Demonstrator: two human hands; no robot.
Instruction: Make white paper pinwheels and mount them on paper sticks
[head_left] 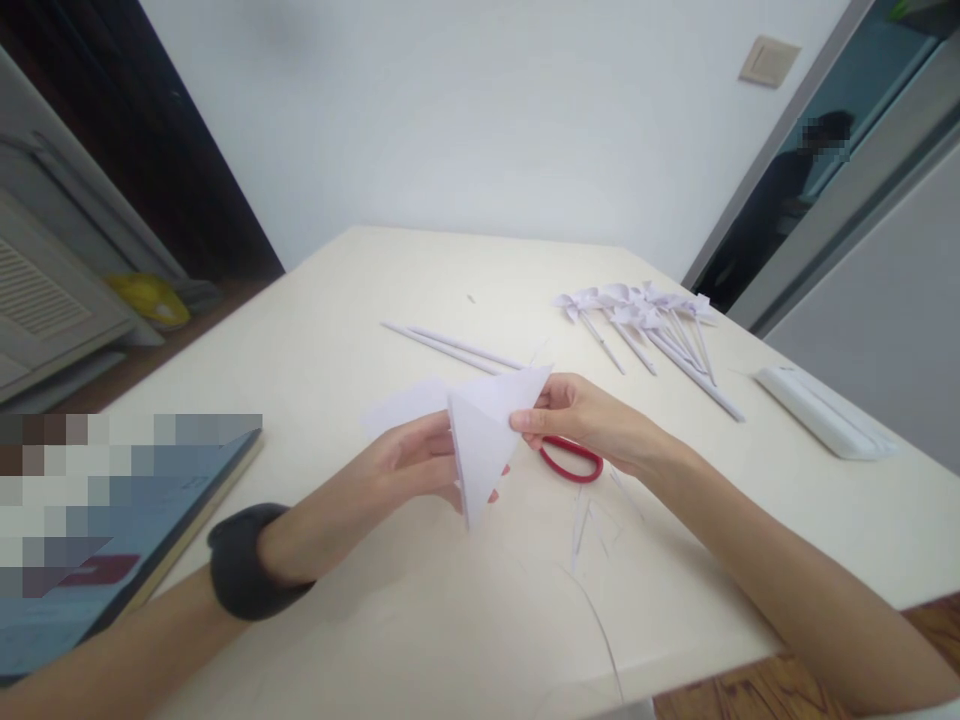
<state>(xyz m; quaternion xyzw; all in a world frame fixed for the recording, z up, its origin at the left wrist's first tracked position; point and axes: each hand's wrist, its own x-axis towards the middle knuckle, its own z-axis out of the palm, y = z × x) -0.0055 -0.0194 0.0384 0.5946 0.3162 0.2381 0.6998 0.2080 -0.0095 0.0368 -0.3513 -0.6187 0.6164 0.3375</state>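
A folded piece of white paper [491, 430] is held up above the table between both hands. My left hand [420, 460] grips its left side, with some fingers hidden behind the sheet. With thumb and fingers closed, my right hand [566, 415] pinches the paper's right edge near its upper corner. Under the right hand lie scissors, of which a red handle loop [574, 462] shows; their blades are hidden. More white paper [405, 405] lies flat behind the left hand. Two white paper sticks [457, 347] rest just beyond the folded piece.
Several white paper pinwheels [645, 310] on sticks lie at the back right. A white packet [825, 412] sits near the table's right edge. Thin paper offcuts [592, 525] are scattered at front right. A thick book [150, 540] lies at left. Beyond the doorway is a person [780, 195].
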